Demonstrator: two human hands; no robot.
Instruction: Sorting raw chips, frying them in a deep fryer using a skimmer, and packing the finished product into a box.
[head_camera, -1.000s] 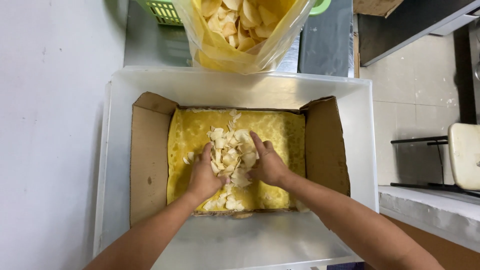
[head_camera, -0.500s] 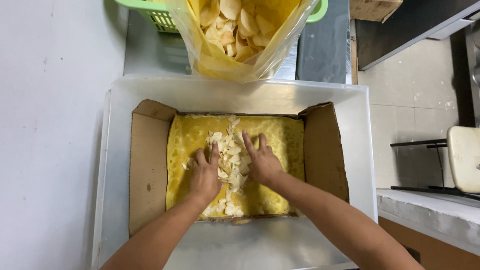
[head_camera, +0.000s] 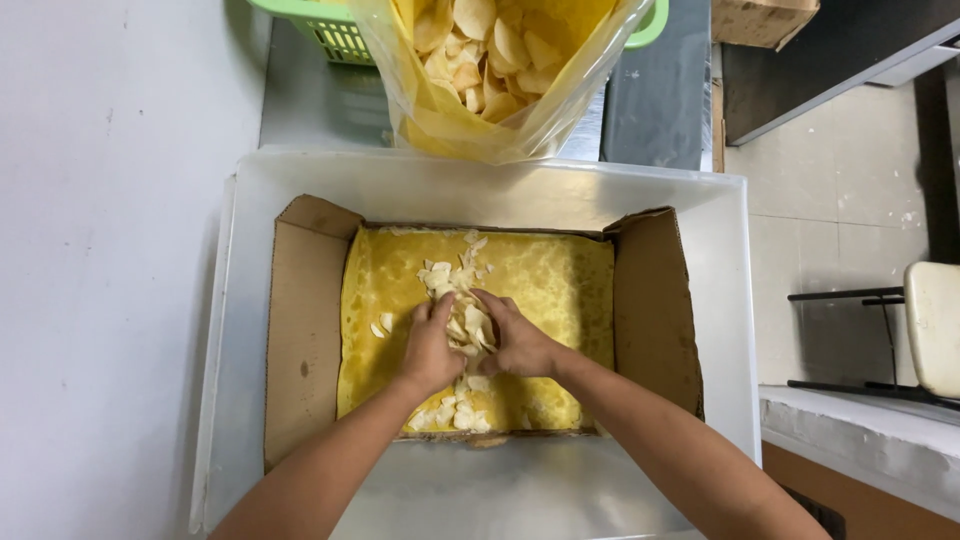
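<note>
A cardboard box (head_camera: 305, 330) with yellow lining holds chips (head_camera: 455, 285); left hand (head_camera: 430, 350) and right hand (head_camera: 515, 345) cup chips at its middle, fingers curled.

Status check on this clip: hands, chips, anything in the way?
Left hand and right hand cupped around chip pile in oil-stained cardboard box. Box sits in white tub. Nothing blocking.

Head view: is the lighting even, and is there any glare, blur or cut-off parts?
Head view: light is soft and even, shadows faint; mild sheen on the clear bag; left hand, right hand and chips fairly sharp; bag and green basket cropped at top.
</note>
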